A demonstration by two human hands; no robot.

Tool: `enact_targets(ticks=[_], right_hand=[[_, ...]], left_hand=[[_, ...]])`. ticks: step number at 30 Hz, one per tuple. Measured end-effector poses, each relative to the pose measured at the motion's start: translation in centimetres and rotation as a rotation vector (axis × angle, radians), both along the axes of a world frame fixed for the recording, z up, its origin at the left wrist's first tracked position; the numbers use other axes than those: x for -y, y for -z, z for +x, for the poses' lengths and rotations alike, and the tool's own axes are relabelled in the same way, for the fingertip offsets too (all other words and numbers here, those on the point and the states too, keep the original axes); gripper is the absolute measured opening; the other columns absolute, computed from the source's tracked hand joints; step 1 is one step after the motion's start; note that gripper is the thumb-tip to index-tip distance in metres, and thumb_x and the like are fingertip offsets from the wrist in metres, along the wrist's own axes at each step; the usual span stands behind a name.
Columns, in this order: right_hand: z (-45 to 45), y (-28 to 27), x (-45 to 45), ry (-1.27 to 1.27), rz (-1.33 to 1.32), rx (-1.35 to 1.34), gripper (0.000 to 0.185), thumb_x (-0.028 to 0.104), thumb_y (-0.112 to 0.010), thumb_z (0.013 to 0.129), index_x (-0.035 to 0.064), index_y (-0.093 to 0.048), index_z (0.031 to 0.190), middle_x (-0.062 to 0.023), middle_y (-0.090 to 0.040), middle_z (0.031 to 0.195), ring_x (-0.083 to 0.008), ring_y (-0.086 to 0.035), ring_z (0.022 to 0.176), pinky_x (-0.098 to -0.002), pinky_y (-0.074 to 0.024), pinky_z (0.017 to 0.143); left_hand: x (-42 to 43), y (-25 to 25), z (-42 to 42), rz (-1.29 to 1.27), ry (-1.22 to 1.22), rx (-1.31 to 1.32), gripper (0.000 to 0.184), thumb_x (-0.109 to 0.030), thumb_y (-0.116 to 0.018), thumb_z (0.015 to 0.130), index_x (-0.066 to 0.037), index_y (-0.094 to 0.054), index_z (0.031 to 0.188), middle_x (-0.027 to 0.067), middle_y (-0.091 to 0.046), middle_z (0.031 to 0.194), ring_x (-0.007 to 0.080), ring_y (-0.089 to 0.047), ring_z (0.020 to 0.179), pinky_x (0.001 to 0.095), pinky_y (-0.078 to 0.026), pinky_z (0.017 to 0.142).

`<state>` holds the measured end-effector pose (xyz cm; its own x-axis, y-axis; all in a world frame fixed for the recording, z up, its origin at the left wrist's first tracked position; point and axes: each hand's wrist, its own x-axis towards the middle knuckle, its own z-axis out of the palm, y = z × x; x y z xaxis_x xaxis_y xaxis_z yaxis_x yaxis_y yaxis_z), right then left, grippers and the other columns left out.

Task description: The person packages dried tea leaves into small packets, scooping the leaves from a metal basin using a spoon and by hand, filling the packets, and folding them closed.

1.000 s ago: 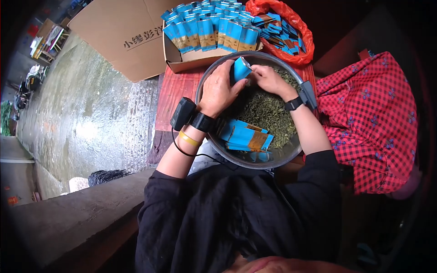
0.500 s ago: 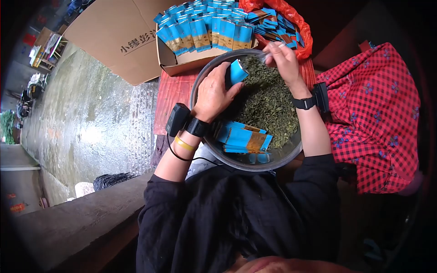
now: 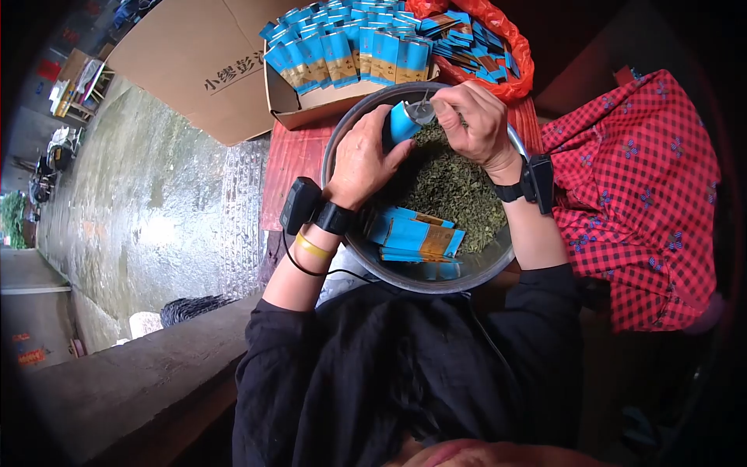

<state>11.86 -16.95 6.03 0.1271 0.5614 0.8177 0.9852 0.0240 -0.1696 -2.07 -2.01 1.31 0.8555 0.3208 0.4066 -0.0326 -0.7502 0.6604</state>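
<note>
Presumably mid-fill, the left hand (image 3: pixel 364 158) curls round a blue packet (image 3: pixel 400 124) while the right hand (image 3: pixel 475 123) pinches a scoop-like tool (image 3: pixel 424 111), wanting steady tipping next.

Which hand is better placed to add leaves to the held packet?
Probably the right hand, near the mouth of the blue packet and above the leaves; the left hand holds that packet.
</note>
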Motion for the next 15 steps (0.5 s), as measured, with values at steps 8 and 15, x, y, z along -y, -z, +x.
enact_targets(ticks=[8,15], right_hand=[[0.0,1.3,-0.3,-0.063,-0.049,-0.058,0.010,0.015,-0.065,0.089,0.0059,-0.064,0.085,-0.0077,-0.064,0.075,-0.0257,-0.063,0.067,-0.0341,-0.0503,0.060],[2.8,3.1,0.5,0.135,-0.090,-0.525,0.023,0.021,-0.057,0.098,-0.0003,-0.064,0.094,-0.0058,-0.065,0.078,-0.0124,-0.063,0.070,-0.0269,-0.0510,0.066]], left_hand=[[0.0,0.1,0.0,0.046,0.023,0.105,0.053,-0.024,-0.074,0.079,-0.002,-0.053,0.121,0.0216,-0.064,0.106,0.0402,-0.062,0.097,0.0459,-0.051,0.084],[-0.2,0.0,0.1,0.004,0.022,0.114,0.049,-0.022,-0.074,0.080,-0.001,-0.056,0.121,0.0208,-0.063,0.112,0.0375,-0.062,0.103,0.0408,-0.050,0.089]])
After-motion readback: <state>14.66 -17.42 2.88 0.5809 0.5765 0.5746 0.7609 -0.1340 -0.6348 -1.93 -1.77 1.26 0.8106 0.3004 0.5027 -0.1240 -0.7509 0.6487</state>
